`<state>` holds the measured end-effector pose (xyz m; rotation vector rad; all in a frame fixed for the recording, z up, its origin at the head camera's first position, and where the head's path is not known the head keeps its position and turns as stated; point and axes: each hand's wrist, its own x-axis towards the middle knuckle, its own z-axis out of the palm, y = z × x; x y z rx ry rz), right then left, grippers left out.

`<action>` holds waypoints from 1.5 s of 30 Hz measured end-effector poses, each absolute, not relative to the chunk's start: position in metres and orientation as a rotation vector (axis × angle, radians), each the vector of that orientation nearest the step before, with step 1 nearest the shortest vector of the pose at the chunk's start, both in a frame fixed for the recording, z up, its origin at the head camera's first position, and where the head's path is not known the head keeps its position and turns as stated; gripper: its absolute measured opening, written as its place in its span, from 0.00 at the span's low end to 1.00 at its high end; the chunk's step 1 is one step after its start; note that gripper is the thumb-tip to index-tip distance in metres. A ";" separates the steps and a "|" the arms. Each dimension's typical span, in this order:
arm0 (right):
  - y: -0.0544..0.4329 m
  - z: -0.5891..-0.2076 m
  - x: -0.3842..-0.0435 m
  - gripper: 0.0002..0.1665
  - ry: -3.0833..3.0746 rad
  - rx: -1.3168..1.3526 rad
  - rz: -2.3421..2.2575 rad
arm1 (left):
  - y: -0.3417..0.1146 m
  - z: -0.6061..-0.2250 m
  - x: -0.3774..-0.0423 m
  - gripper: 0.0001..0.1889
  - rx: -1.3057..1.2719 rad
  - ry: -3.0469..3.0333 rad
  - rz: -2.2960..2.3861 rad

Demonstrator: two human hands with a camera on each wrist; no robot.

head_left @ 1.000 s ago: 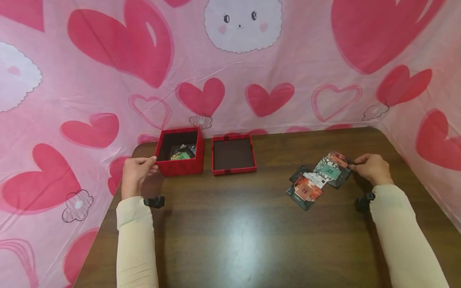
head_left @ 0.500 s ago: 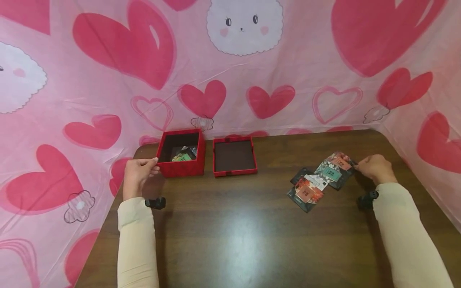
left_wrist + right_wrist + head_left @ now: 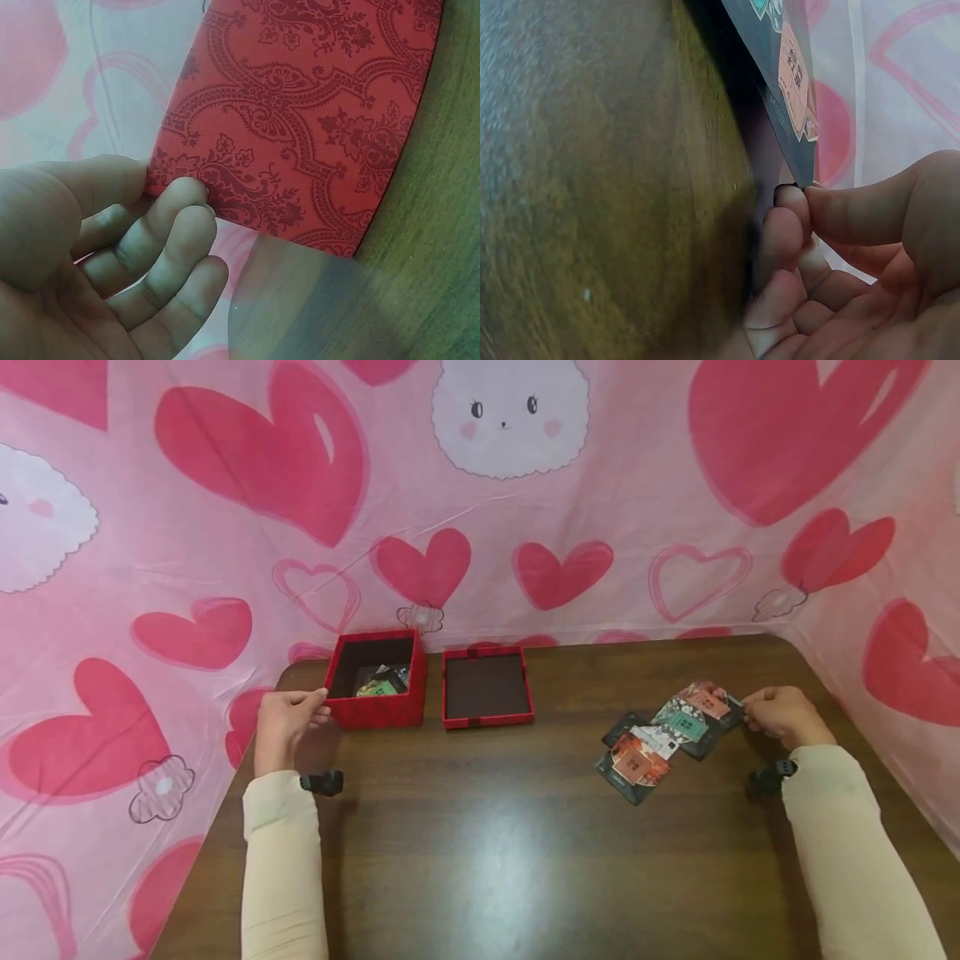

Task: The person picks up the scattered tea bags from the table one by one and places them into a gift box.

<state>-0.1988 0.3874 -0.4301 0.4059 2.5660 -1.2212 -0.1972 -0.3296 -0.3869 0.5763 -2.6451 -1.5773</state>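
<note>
My left hand [image 3: 283, 727] pinches the near left corner of an open red box [image 3: 378, 710], thumb on top and fingers below the corner. Dark red floral ornament covers its side [image 3: 300, 127] in the left wrist view. Inside lie several printed cards [image 3: 384, 683]. On the right, my right hand [image 3: 786, 714] pinches the corner of a dark card [image 3: 723, 718] with a pinkish label. Close up in the right wrist view, thumb and index finger hold that card [image 3: 795, 75] by its tip, tilted over the table. It overlaps a green-labelled card [image 3: 684, 724].
Beside the box lies its shallow red lid [image 3: 487, 685], dark inside facing up. More overlapping cards, one with an orange label [image 3: 633, 764], lie nearer on the brown wooden table [image 3: 465, 827]. A pink heart-patterned cloth [image 3: 495, 510] hangs behind the table.
My right hand has shifted slightly right, its fingers staying at the card's corner. The left hand keeps its grip on the box corner.
</note>
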 end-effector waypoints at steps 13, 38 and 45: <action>0.400 -0.412 -0.199 0.24 2.623 0.545 -1.310 | -0.332 -0.389 -0.198 0.26 0.598 -2.670 -1.552; 0.362 -0.374 -0.212 0.14 2.672 0.474 -1.559 | -0.330 -0.387 -0.199 0.25 0.596 -2.664 -1.552; 0.338 -0.366 -0.220 0.23 2.773 0.333 -1.375 | -0.330 -0.387 -0.197 0.24 0.606 -2.657 -1.560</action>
